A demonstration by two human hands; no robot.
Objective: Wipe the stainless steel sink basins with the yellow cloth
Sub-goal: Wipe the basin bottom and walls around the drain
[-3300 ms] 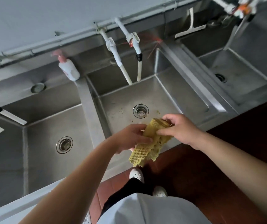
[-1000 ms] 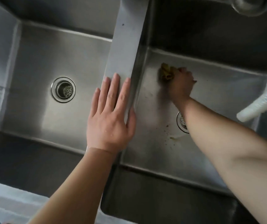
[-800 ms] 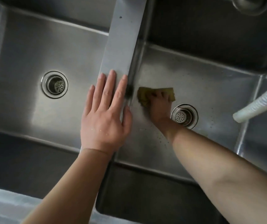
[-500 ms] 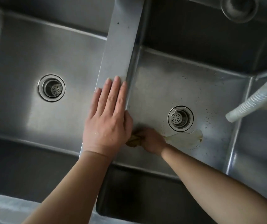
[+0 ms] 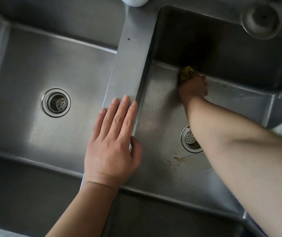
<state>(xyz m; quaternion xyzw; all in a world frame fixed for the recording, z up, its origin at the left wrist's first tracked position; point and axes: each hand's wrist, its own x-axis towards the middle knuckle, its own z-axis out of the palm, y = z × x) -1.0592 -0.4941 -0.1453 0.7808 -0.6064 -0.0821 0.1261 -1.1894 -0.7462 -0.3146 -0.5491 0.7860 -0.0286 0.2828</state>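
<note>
Against the far wall of the right basin (image 5: pixel 225 100), beyond its drain (image 5: pixel 189 139), my right hand (image 5: pixel 193 86) has its grip clenched round the bunched yellow cloth (image 5: pixel 186 72), pressing it into the seam where the floor meets that back wall. Only a small corner of the cloth shows past my knuckles. My left hand (image 5: pixel 113 147) lies flat on the divider (image 5: pixel 133 62) between the basins, fingers straight and holding nothing, thumb hooked over the edge nearest the drain; I take it to be bracing me.

By my reckoning the job is in its early part. On my side of the drain, a yellowish puddle (image 5: pixel 183 159) and a scatter of brown specks sit on the floor, and more specks lie along the back seam to the right of the drain, beyond my hand. So this basin's floor wants more passes, and its walls too, I'd judge. The left basin (image 5: pixel 34 69), across the divider from the drain, looks dull and streaky; I cannot tell whether it has been wiped, and I'd count it as yet to do.
</note>
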